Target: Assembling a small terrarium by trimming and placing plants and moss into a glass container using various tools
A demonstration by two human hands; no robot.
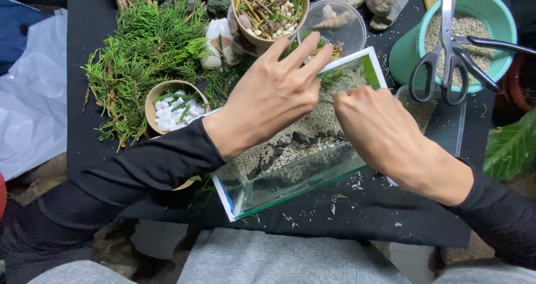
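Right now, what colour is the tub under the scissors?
The tub is mint green, seen from the head view, beneath the scissors.

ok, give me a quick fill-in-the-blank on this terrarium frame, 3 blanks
1. Both hands, left hand and right hand, work over a rectangular ____ tank with sand and gravel inside.
2. The scissors lie across a ____ pot of grit.
3. The small bowl beside the left forearm holds ____ pebbles.

Missing words: glass; green; white

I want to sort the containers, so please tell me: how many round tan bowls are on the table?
2. One tan bowl with white pebbles sits left of the left hand; the other, with twigs, is at the top centre. More may be hidden.
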